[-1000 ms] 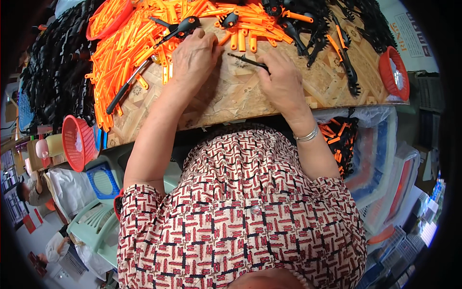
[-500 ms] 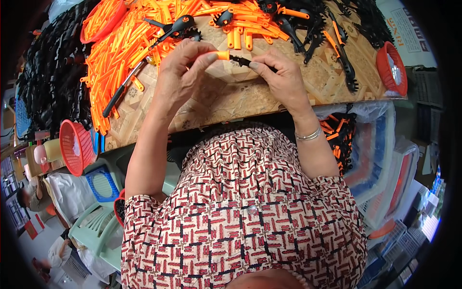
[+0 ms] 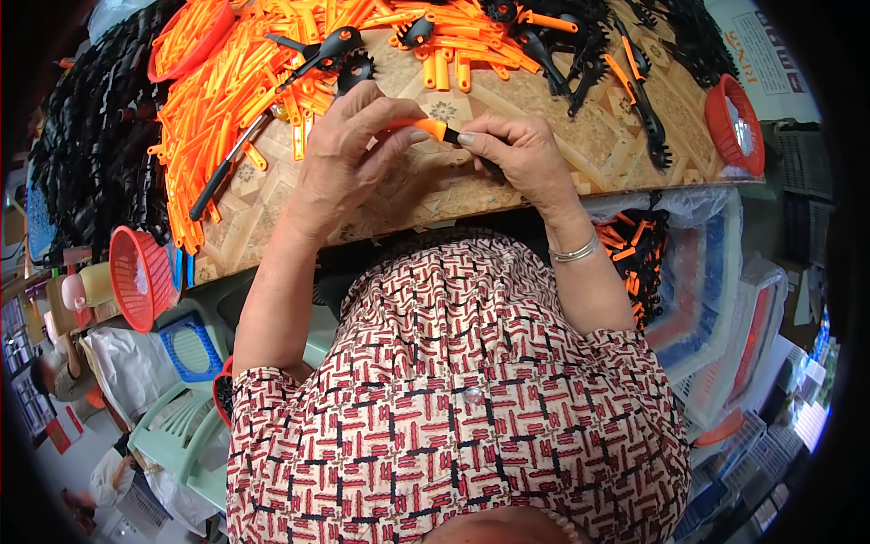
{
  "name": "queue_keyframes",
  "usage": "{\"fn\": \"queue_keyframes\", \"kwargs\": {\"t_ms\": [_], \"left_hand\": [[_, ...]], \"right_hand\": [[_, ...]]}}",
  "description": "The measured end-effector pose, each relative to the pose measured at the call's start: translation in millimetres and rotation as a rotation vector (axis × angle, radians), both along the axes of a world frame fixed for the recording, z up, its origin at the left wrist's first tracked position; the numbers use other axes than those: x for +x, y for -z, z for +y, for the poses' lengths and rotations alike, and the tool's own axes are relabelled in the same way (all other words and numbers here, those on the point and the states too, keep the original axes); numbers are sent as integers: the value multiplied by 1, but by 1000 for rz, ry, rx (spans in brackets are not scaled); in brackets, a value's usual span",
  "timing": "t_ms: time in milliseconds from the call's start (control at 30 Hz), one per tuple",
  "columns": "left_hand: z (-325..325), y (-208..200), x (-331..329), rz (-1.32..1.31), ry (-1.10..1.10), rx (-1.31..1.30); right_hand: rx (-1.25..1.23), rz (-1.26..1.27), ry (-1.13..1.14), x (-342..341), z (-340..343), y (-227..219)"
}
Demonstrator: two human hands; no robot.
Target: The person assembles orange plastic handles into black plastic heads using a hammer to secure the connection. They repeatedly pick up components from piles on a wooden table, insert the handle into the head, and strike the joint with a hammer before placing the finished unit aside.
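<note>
Over the front part of the table, my left hand (image 3: 349,150) is closed round an orange handle (image 3: 428,126). My right hand (image 3: 526,163) pinches a black utensil piece (image 3: 492,170) with thumb and fingers. The end of that black piece meets the mouth of the handle, and no gap shows between them. Part of each is hidden by my fingers, so the black piece's far end cannot be made out. Beyond my hands lies a large heap of orange handles (image 3: 231,95). A black pasta server (image 3: 337,45) rests on the heap.
Black utensil pieces (image 3: 91,154) are piled at the far left, and more black pasta servers (image 3: 648,113) lie at the right. Red baskets (image 3: 138,281) stand by the left edge, with another red basket (image 3: 732,127) at the right. A metal-shafted tool (image 3: 227,172) lies beside the handles.
The black piece's ribbed end, exposed half a second ago, now sits inside the orange handle. My hands have come closer together, and the joined pieces have tilted down to the right.
</note>
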State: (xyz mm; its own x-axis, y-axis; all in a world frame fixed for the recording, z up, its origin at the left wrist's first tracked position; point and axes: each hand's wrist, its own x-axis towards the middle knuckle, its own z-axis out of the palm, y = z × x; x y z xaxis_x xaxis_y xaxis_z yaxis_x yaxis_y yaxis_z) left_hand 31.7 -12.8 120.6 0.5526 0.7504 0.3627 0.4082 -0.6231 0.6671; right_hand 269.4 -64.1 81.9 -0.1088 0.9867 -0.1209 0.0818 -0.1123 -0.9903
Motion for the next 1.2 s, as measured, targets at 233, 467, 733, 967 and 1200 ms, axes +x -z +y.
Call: {"fn": "queue_keyframes", "kwargs": {"t_ms": [233, 467, 733, 967, 1200], "left_hand": [[-1, -4, 1, -6, -17, -111], [3, -5, -1, 33, 42, -137], [-3, 3, 7, 65, 26, -8], [-7, 1, 19, 69, -15, -108], [-25, 20, 9, 89, -91, -90]], "right_hand": [[7, 33, -16, 2, -1, 2], [-25, 60, -3, 1, -2, 2], [133, -61, -81, 1, -4, 1], [237, -96, -75, 3, -8, 8], [597, -498, -81, -1, -4, 4]]}}
